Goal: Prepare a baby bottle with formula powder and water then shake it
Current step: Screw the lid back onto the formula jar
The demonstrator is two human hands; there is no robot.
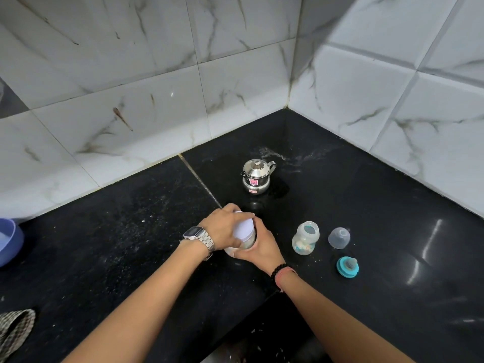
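Both your arms reach in from the bottom edge & meet at 1 container near the counter's front edge. Your left hand (227, 226), steel watch (199, 237) on the wrist, sits on top w/ fingers curled over the white lid (244, 228) of the formula jar (242, 238), thumb on the near side. Your right hand (258, 244), black bead bracelet (280, 269) at the wrist, wraps the jar's body from the right, fingers curled round it & gripping. The jar stands on the black counter (131, 231), about upright.

Most of the jar is hidden by both hands; only the lid top & a strip of clear wall w/ pale contents show. Can't tell if the lid is tight or loose. Your right fingertips are out of sight behind the jar.

The baby bottle (305, 237) stands open to the right of the jar, apart from your hands: clear, short, wide-mouthed, w/ small printed pics on its wall; contents can't be made out. Just right of it sits the clear dome cap (339, 237). Nearer you, the teal collar w/ teat (347, 266) rests on the counter, separate from the bottle. A small lidded steel pot (256, 176) w/ a pink sticker stands farther back toward the tiled corner. At the left edge, a blue bowl (9, 239) & a checked cloth (15, 328) are both cut off.
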